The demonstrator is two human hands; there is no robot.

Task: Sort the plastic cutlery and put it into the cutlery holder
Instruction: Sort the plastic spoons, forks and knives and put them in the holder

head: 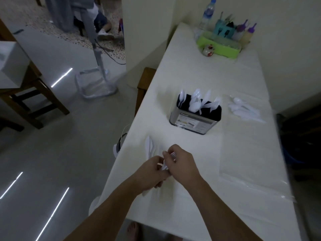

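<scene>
Hands meet near the table's [199,197] front-left corner: left hand [149,173] and right hand [180,162] both pinch white cutlery [164,166]. Cutlery holder [195,119] stands mid-table, loose spoons [243,108] near the right edge.

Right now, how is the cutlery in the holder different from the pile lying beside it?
The cutlery in the holder stands upright, poking above the rim; the pile on the table lies flat. The holder's pieces are contained inside the cutlery holder; the pile is spread loose on the table. Both are white plastic.
</scene>
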